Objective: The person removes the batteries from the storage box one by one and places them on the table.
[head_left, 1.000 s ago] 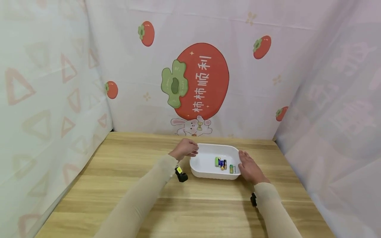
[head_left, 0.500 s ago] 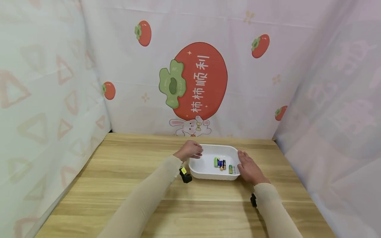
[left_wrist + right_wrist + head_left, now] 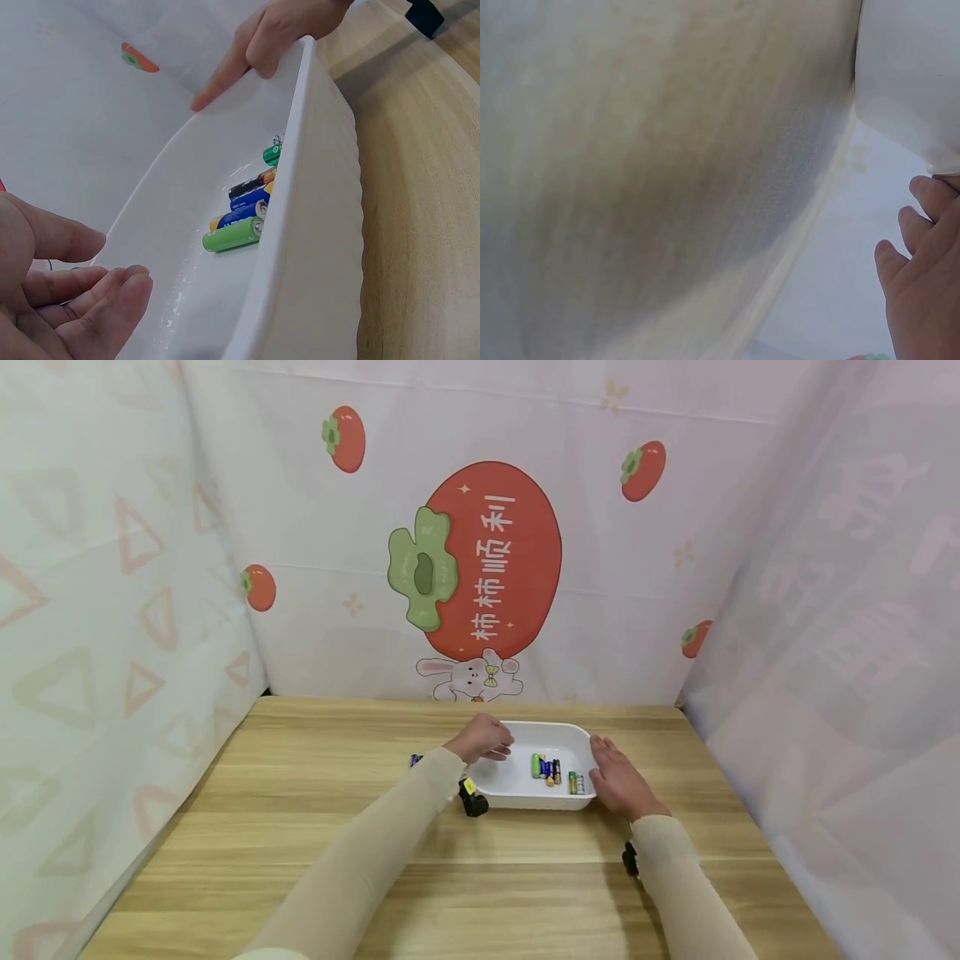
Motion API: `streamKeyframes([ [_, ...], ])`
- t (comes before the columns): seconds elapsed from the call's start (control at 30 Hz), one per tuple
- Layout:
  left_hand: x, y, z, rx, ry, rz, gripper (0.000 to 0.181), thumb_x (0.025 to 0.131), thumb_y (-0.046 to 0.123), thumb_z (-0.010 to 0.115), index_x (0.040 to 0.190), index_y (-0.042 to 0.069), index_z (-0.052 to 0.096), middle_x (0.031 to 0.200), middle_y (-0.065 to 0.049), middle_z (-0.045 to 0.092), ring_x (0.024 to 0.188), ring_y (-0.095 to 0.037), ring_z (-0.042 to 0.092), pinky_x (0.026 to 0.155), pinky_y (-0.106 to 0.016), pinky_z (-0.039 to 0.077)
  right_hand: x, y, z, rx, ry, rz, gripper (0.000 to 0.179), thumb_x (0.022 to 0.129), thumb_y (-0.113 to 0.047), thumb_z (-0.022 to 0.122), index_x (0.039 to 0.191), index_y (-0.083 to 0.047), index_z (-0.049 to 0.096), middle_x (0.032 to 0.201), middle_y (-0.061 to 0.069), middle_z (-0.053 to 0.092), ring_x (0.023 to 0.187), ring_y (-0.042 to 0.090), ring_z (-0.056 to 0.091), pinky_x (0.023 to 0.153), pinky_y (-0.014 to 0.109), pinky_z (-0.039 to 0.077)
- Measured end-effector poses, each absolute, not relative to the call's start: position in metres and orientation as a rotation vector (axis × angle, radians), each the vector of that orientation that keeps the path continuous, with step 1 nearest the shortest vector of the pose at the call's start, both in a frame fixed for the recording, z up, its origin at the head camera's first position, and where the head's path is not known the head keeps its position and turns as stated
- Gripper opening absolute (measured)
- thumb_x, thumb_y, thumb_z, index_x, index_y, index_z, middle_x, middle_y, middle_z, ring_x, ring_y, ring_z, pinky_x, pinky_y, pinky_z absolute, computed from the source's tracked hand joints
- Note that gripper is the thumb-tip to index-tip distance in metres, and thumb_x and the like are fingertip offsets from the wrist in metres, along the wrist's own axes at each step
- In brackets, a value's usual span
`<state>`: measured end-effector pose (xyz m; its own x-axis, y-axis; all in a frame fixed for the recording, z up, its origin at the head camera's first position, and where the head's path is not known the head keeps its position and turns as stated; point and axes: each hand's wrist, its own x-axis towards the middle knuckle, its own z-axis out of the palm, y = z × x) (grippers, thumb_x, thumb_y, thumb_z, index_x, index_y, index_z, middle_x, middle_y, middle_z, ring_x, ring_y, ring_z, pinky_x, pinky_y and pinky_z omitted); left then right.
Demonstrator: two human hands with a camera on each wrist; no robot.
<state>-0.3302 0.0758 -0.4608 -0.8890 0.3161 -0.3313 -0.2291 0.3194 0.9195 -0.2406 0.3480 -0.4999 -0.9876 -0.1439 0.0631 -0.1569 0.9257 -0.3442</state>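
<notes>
A white rectangular tray point(image 3: 517, 802) stands on the wooden table, with several batteries point(image 3: 546, 769) lying in its right half. Among them, the left wrist view shows a light green battery point(image 3: 231, 235), blue ones and a black-and-copper battery point(image 3: 251, 184). A pair of batteries point(image 3: 576, 783) lies apart, nearer the right end. My left hand point(image 3: 482, 739) hovers over the tray's left end, thumb and fingers loosely bent with a gap and nothing between them. My right hand point(image 3: 624, 779) rests along the right rim, fingers mostly straight against it; its palm side is hidden.
On the table point(image 3: 315, 827), partly hidden behind my left sleeve, lies a blue battery point(image 3: 416, 761) left of the tray. Patterned cloth point(image 3: 352, 635) walls in the back and both sides. A black wrist camera point(image 3: 472, 798) hangs under my left wrist, close to the tray.
My left hand has shifted right, from the tray's left edge to over its inside. The head view has turned slightly, and a blue battery now shows behind the left sleeve. My right hand stays put.
</notes>
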Motion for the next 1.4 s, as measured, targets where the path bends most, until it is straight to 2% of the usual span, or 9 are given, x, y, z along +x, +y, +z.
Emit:
streamKeyframes([
  [0.17, -0.327, 0.084, -0.461, 0.059, 2.147, 1.569, 0.015, 0.092, 0.005, 0.065, 0.103, -0.003, 0.069, 0.111, -0.022, 0.065, 0.089, -0.029, 0.067, 0.068, -0.032, 0.059, -0.241, 0.346, -0.500, 0.206, -3.075, 0.546, 0.062, 0.099, -0.019, 0.039, 0.151, 0.006, 0.016, 0.157, 0.022, 0.019, 0.144, 0.041, 0.013, 0.115, 0.054, 0.014],
  [0.4, -0.323, 0.098, -0.462, 0.037, 2.192, 1.537, 0.011, 0.090, 0.003, 0.066, 0.099, -0.004, 0.069, 0.108, -0.022, 0.066, 0.075, -0.020, 0.065, 0.062, -0.027, 0.058, -0.241, 0.346, -0.500, 0.228, -3.076, 0.505, 0.062, 0.099, -0.019, 0.038, 0.151, 0.008, 0.016, 0.157, 0.023, 0.019, 0.144, 0.041, 0.013, 0.115, 0.054, 0.014],
  [0.7, -0.328, 0.113, -0.482, 0.083, 2.295, 1.383, 0.006, 0.087, 0.002, 0.068, 0.085, -0.003, 0.065, 0.076, -0.014, 0.066, 0.061, -0.020, 0.064, 0.060, -0.030, 0.058, -0.241, 0.345, -0.500, 0.194, -3.073, 0.548, 0.062, 0.100, -0.019, 0.038, 0.151, 0.006, 0.016, 0.157, 0.022, 0.019, 0.144, 0.041, 0.013, 0.115, 0.054, 0.014],
  [0.83, -0.331, 0.117, -0.490, 0.076, 2.316, 1.342, 0.009, 0.086, 0.002, 0.069, 0.079, -0.001, 0.064, 0.072, -0.013, 0.066, 0.055, -0.018, 0.063, 0.057, -0.030, 0.058, -0.241, 0.346, -0.502, 0.196, -3.068, 0.553, 0.061, 0.100, -0.019, 0.037, 0.151, 0.006, 0.016, 0.157, 0.022, 0.019, 0.144, 0.040, 0.013, 0.116, 0.053, 0.014],
  [1.4, -0.332, 0.136, -0.500, 0.016, 2.302, 1.308, 0.009, 0.083, 0.002, 0.069, 0.078, -0.002, 0.062, 0.062, -0.009, 0.060, 0.044, -0.014, 0.054, 0.044, -0.025, 0.052, -0.242, 0.345, -0.502, 0.180, -3.072, 0.550, 0.062, 0.100, -0.020, 0.038, 0.152, 0.005, 0.015, 0.158, 0.021, 0.019, 0.144, 0.039, 0.014, 0.116, 0.053, 0.015],
])
